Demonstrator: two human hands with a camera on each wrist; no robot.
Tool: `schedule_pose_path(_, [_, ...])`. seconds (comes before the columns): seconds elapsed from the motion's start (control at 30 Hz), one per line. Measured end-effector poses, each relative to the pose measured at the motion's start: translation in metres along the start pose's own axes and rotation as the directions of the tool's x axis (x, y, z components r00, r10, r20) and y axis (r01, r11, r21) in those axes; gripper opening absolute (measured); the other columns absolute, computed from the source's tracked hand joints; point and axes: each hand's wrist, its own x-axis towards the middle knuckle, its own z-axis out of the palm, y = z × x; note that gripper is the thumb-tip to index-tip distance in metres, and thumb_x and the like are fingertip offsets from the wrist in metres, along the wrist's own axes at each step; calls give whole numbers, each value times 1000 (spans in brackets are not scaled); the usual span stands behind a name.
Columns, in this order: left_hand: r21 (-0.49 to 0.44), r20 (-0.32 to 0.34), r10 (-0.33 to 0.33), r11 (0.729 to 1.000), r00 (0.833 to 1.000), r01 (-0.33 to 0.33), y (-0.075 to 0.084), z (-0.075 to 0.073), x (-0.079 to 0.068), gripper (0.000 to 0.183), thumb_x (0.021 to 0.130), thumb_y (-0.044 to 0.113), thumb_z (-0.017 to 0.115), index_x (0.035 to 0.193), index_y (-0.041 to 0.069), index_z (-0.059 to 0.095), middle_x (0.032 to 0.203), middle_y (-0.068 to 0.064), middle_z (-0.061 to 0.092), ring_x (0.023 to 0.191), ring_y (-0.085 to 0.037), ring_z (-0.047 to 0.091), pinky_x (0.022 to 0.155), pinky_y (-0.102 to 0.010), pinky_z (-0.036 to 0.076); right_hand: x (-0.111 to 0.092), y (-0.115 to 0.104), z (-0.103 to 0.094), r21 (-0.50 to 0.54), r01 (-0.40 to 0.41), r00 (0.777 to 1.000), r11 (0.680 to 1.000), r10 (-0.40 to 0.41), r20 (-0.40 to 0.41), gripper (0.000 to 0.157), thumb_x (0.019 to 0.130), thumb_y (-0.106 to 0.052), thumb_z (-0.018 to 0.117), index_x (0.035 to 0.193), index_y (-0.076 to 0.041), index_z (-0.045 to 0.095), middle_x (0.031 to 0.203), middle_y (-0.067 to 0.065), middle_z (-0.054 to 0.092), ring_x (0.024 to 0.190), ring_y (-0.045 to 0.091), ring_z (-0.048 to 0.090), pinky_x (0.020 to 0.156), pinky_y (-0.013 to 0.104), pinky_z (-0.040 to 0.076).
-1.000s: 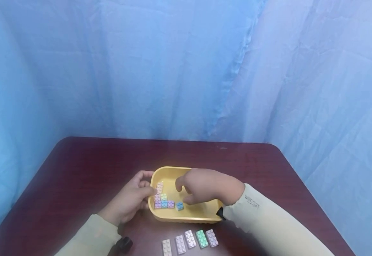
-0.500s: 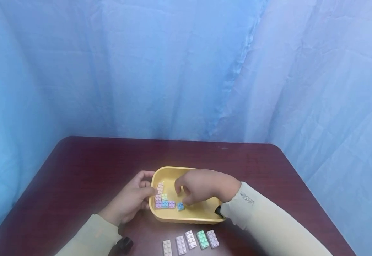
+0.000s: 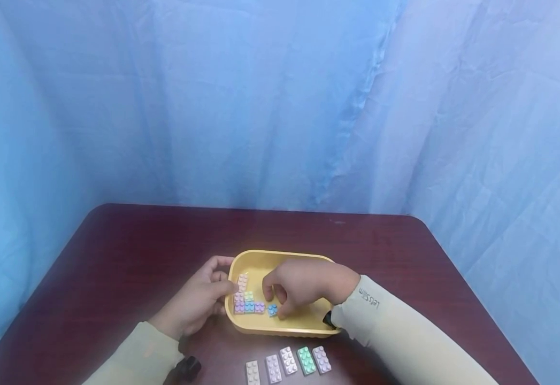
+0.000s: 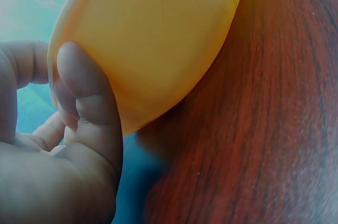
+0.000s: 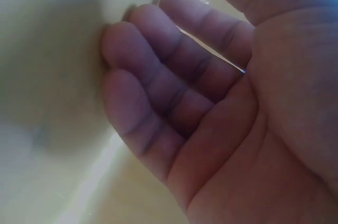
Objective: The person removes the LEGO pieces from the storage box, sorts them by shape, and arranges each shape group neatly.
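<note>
My left hand [image 3: 202, 297] grips the left end of a yellow plastic basket [image 3: 308, 330], its thumb over the rim and fingers outside; the left wrist view shows the thumb [image 4: 87, 84] against the wall. Inside, a small blue toy brick [image 3: 272, 310] lies beside my right hand [image 3: 304, 286], whose thumb is at its right side. The right-hand fingers [image 5: 127, 97] are loosely bent over the basket floor, not around the brick. Left of it sit a purple brick [image 3: 259, 307], another blue brick [image 3: 249, 307], a yellow brick [image 3: 248, 295] and pink bricks [image 3: 243, 282].
Several longer bricks lie in a row on the dark red table [image 3: 154, 246] before the basket, among them a green brick [image 3: 306, 360], a lilac brick [image 3: 321, 359] and a cream brick [image 3: 253, 372]. Blue curtains [image 3: 260, 107] hang behind the table and at both sides.
My right thumb has moved down toward the near side, along the blue brick's right edge. That brick now lies straighter. The left hand keeps its hold on the basket.
</note>
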Motion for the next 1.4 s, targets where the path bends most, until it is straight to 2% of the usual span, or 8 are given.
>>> schedule_pose_path(0.27, [1,-1,-2,1000,1000,2,0,-1,0,70,93,0,71,157,10,44,98,-9,61,73,-19,63,58,-26,59,0,3,5,52,6,1000,999,-7,11,26,89,-25,94,98,-27,70,76,-16,62,69,1,57,66,21,48])
schedule_pose_path(0.8, [1,-10,-6,1000,1000,6,-1,1,-1,69,94,0,70,157,10,44,99,-9,61,74,-19,63,58,-27,59,4,8,12,65,36,999,997,-36,1,27,89,-25,94,94,-25,68,75,-16,61,71,0,56,68,20,48])
schedule_pose_path(1.2, [-4,-10,0,1000,1000,0,-4,0,0,72,92,0,70,158,10,44,102,-10,62,75,-19,63,59,-27,60,4,7,10,102,43,999,994,-46,26,27,87,-13,89,90,-21,63,73,-14,56,68,1,52,65,19,43])
schedule_pose_path(1.4, [2,-19,2,1000,1000,-2,-3,1,-1,72,91,1,71,157,12,46,103,-10,63,75,-19,64,58,-27,59,0,4,7,107,20,999,994,-24,34,28,86,-13,90,90,-21,63,75,-14,58,68,2,53,64,20,43])
